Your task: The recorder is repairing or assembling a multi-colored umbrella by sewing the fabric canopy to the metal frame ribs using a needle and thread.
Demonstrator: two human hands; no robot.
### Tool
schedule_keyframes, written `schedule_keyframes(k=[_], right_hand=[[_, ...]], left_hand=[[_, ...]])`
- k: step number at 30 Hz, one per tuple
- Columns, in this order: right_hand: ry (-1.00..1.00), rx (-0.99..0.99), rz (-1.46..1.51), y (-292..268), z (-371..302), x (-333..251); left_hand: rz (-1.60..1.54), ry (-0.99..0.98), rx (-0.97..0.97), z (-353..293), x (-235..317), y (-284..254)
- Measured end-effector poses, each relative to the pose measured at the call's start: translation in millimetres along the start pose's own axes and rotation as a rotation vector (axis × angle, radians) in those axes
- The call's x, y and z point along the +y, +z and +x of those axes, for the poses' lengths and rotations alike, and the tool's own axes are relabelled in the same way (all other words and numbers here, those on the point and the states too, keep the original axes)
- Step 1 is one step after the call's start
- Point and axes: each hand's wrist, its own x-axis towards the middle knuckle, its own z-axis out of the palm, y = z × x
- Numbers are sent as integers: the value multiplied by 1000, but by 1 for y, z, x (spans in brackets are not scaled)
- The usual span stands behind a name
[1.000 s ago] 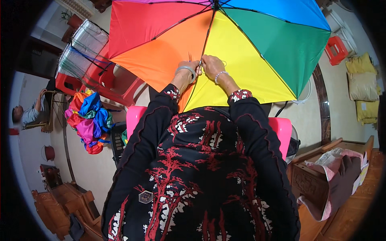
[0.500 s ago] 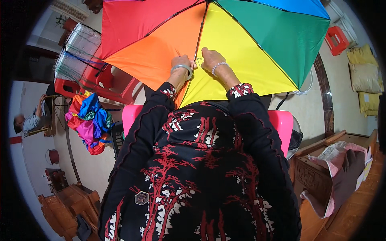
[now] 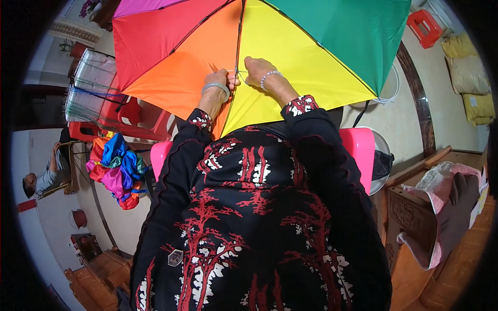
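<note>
An open umbrella (image 3: 290,67) with rainbow panels lies spread in front of me, its dark ribs showing. Both hands work at the rib (image 3: 239,39) on the seam between the orange and yellow panels. My left hand (image 3: 217,84), with a bangle at the wrist, is closed over the orange side. A thin pale thread (image 3: 241,72) runs across the rib between the hands. My right hand (image 3: 260,72), wearing a beaded bracelet, pinches the thread over the yellow panel. A small orange pointed thing (image 3: 212,67) sticks up beside my left fingers; I cannot make out its kind.
A heap of colourful folded fabric (image 3: 116,171) is at my left. Behind it stand red plastic stools (image 3: 129,116) bearing a wrapped bundle (image 3: 92,85). A person (image 3: 46,173) sits at far left. Wooden furniture (image 3: 410,212) with cloth on it is at right, yellowish sacks (image 3: 469,72) beyond.
The whole view has shifted, so the umbrella and both hands appear farther left and slightly higher. The hands stay at the same rib with the thread between them.
</note>
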Motion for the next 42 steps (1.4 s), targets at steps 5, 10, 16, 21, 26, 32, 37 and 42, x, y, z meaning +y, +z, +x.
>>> schedule_keyframes(k=[5, 10, 16, 21, 26, 32, 37, 42], right_hand=[[-20, 80, 58, 1, -2, 12], [-8, 40, 90, 0, -1, 1], [4, 25, 80, -5, -5, -1], [-26, 46, 74, -3, -4, -3], [-44, 51, 77, 3, 0, 7], [-72, 147, 131, 6, 8, 10], [-139, 208, 109, 6, 15, 7], [-97, 388, 73, 23, 45, 11]], left_hand=[[83, -2, -73, 2, -1, 5], [85, -10, -74, 0, 5, -4], [72, 5, -100, 1, 3, -2], [128, 25, -124, 6, 4, -8], [125, 3, -155, 4, 1, -3], [145, -9, -222, 8, 2, -4], [162, -11, -237, 16, 5, -6], [102, -95, -353, 27, 8, -17]])
